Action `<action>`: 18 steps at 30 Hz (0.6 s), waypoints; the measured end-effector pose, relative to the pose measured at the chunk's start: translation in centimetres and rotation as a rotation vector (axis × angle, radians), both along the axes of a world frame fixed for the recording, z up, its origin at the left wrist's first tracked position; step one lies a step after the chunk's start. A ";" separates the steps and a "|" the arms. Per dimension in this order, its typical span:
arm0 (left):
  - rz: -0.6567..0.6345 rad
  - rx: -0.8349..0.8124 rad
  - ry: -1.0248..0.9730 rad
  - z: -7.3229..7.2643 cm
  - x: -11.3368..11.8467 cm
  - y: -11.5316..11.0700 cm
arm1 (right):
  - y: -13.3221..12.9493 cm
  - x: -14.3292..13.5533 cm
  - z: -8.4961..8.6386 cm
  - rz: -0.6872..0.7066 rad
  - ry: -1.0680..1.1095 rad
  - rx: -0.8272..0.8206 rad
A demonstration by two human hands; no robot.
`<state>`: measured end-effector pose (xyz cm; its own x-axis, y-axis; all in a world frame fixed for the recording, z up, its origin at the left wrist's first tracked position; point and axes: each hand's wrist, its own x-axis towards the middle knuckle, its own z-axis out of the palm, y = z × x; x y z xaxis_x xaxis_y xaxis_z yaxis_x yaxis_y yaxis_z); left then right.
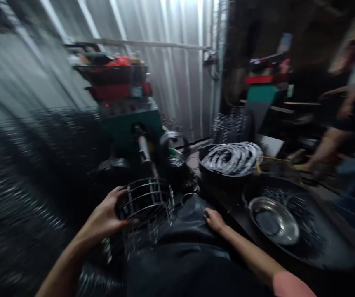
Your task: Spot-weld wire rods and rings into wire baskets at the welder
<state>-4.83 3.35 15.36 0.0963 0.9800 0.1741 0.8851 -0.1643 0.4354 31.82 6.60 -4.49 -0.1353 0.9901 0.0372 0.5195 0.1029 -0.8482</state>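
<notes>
My left hand point(111, 212) grips a round metal wire basket point(151, 196) by its left side, thumb in front and fingers behind. The basket sits just above a dark apron or cloth point(192, 218) over my lap, below the rod-like arm point(144, 150) of a green machine point(128, 123). My right hand point(215, 220) is closed with curled fingers beside the dark cloth, apart from the basket. Whatever it may hold is hidden or too small to name.
Wire rings point(234, 159) fill a dark tub right of centre. A steel bowl point(274, 220) rests in a wide dark pan point(335, 243) with small metal pieces. Stacked wirework point(19, 181) lines the left. Another person's leg point(328, 148) shows at right, near a second green machine point(260, 97).
</notes>
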 end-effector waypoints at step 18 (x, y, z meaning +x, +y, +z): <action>0.007 -0.019 0.060 -8.6 4.6 7.8 | 11.5 -13.8 10.8 0.682 -0.207 0.234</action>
